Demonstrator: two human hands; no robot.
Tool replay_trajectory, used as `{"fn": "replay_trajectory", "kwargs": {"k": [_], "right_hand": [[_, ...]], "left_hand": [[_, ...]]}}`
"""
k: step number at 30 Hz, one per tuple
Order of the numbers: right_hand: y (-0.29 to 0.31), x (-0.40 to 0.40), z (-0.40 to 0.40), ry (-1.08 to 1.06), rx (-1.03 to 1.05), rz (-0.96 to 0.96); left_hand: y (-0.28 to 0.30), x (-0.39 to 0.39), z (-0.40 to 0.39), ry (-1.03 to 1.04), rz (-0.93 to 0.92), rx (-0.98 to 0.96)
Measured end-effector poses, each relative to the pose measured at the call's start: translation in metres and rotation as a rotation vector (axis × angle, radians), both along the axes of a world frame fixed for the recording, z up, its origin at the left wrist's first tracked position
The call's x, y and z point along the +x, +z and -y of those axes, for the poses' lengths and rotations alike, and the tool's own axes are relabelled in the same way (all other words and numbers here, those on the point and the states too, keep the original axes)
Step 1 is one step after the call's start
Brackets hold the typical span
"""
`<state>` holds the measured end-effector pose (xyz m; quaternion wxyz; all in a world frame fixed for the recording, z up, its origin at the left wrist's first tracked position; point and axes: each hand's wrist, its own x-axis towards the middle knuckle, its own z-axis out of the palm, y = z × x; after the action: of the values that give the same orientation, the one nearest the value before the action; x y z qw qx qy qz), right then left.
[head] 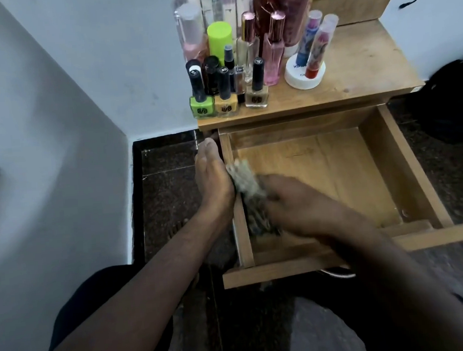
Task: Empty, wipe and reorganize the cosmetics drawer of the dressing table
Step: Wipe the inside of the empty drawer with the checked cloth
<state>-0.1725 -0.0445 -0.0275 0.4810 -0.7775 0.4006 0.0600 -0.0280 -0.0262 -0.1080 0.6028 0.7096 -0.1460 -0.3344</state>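
Note:
The wooden drawer [407,167] of the dressing table stands pulled out, its bare floor showing. A grey, crumpled cloth [246,179] lies against the inside of the drawer's left wall. My right hand [296,203] is inside the drawer, pressed on the cloth and blurred. My left hand [211,177] lies flat with fingers straight against the outside of the left wall, touching the cloth's upper edge. Cosmetics stand on the tabletop [360,62]: nail polish bottles [225,98], perfume bottles [271,47], a lime-capped bottle [219,39].
A clear acrylic organiser [198,9] with tubes stands at the tabletop's back left. A white jar [304,76] and two colourful tubes [317,46] sit mid-table. White walls close in on the left, dark stone floor [169,180] lies below, a black bag [454,102] sits at the right.

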Motion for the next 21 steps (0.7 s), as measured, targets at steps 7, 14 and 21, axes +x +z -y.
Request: {"fn": "replay_trajectory", "kwargs": {"k": [7, 14, 21], "right_hand": [[-0.007, -0.032, 0.047, -0.549, 0.446, 0.294], [0.000, 0.012, 0.016, -0.330, 0.346, 0.346], [-0.011, 0.049, 0.012, -0.127, 0.052, 0.186]], "left_hand": [[0.000, 0.004, 0.007, 0.003, 0.067, 0.024], [-0.007, 0.005, 0.008, -0.060, 0.127, 0.042], [-0.009, 0.004, 0.005, -0.024, 0.068, -0.018]]}}
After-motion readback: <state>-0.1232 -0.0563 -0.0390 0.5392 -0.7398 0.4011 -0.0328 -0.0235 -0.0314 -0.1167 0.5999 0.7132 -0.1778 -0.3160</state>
